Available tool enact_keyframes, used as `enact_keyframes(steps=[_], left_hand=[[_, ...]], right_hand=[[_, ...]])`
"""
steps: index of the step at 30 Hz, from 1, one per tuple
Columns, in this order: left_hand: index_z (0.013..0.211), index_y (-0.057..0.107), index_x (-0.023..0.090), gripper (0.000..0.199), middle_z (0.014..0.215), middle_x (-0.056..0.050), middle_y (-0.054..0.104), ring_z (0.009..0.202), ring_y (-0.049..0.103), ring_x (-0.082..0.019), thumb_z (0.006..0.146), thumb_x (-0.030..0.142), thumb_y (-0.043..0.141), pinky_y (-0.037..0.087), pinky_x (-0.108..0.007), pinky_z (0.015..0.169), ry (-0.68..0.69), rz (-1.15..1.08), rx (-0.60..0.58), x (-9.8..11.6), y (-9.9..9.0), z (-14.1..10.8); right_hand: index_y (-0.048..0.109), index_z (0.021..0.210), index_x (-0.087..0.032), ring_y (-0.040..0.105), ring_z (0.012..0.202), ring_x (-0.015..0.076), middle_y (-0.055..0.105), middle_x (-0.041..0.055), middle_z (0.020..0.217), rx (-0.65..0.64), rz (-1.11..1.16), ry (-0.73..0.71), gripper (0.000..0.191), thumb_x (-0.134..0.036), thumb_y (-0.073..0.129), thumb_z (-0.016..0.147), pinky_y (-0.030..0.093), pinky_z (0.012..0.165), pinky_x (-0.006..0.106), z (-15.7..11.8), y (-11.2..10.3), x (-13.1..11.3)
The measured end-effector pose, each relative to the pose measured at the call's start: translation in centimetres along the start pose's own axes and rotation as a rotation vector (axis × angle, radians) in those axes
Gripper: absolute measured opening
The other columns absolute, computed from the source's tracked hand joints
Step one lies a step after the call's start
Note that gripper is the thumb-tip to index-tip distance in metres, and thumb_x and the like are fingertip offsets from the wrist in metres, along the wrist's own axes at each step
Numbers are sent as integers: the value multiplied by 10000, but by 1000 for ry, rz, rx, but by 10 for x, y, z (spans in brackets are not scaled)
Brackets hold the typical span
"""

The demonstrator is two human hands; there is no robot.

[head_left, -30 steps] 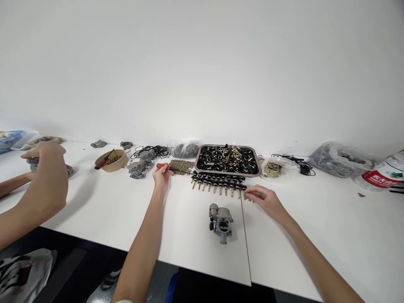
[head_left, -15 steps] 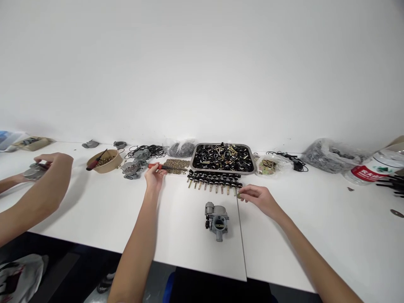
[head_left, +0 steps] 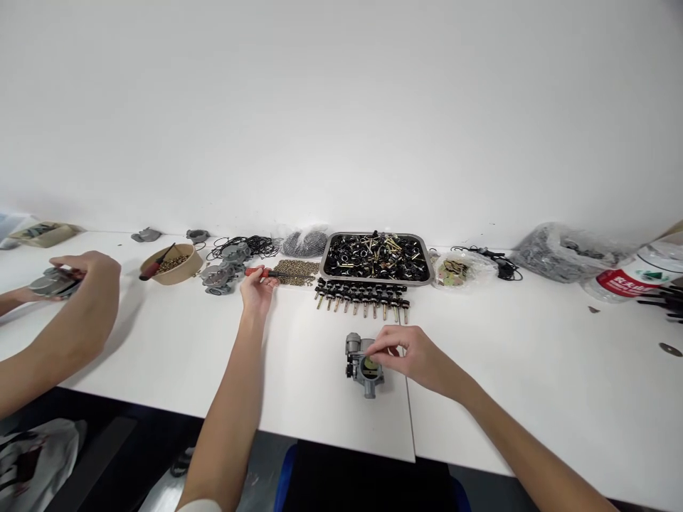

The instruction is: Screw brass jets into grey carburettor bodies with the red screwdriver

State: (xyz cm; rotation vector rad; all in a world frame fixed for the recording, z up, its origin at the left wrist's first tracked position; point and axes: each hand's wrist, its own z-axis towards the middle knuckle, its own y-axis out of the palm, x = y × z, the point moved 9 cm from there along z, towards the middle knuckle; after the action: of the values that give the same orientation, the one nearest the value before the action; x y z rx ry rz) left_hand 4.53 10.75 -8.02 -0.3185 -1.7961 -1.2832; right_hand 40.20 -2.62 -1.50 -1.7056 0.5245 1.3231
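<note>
My left hand point(head_left: 257, 290) is closed on a red-handled screwdriver point(head_left: 258, 272), its dark shaft pointing right over a patch of small brass parts point(head_left: 296, 272). Between the thumb and fingers of my right hand point(head_left: 406, 353) is a small greenish disc point(head_left: 371, 363), held at the round opening of a grey metal carburetor point(head_left: 368, 385). The carburetor rests on the white table, and my fingertips cover part of its upper side. Behind it, black-capped brass pieces point(head_left: 365, 301) lie in a row.
A metal tray point(head_left: 323, 276) of mixed parts sits behind the row. Left are more carburetors point(head_left: 217, 277), a bowl point(head_left: 186, 271) and a co-worker's hands point(head_left: 88, 274) holding a grey part. Bags point(head_left: 558, 249) and a large bottle point(head_left: 622, 283) stand right.
My right hand has moved left and towards me, bringing the disc from beside the row to the carburetor. My left hand still grips the screwdriver. The view has shifted slightly.
</note>
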Motion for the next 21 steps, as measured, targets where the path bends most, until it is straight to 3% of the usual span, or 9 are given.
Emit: enact_keyframes(steps=[6, 13, 18, 21], left_hand=[[793, 589, 130, 144, 659, -33, 577, 483, 494, -109, 659, 155, 635, 420, -261, 481, -5, -3, 0, -1, 1, -1], [765, 589, 131, 123, 667, -44, 587, 494, 486, -109, 644, 141, 612, 414, -258, 488, -6, -24, 9, 4, 3, -5], [761, 605, 141, 146, 713, -56, 604, 541, 504, -111, 625, 168, 651, 423, -253, 514, 21, -45, -67, 20, 21, -16], [782, 626, 142, 145, 747, -60, 611, 525, 498, -104, 648, 184, 661, 443, -273, 534, 19, -25, -161, 20, 41, -29]], right_hand=[[756, 833, -252, 598, 749, 179, 663, 29, 840, -65, -57, -33, 79, -232, 683, 809, 473, 717, 312, -1, 13, -3], [713, 942, -243, 538, 753, 154, 565, 25, 893, -98, -100, -53, 237, -131, 643, 745, 443, 669, 274, 10, 14, -1], [685, 1022, -231, 486, 696, 126, 549, 3, 845, -230, 84, -31, 252, -262, 695, 772, 413, 640, 262, 24, 14, 14], [661, 990, -205, 484, 682, 123, 519, -14, 764, -107, 233, -44, 250, -382, 680, 815, 413, 647, 267, 36, -2, 33]])
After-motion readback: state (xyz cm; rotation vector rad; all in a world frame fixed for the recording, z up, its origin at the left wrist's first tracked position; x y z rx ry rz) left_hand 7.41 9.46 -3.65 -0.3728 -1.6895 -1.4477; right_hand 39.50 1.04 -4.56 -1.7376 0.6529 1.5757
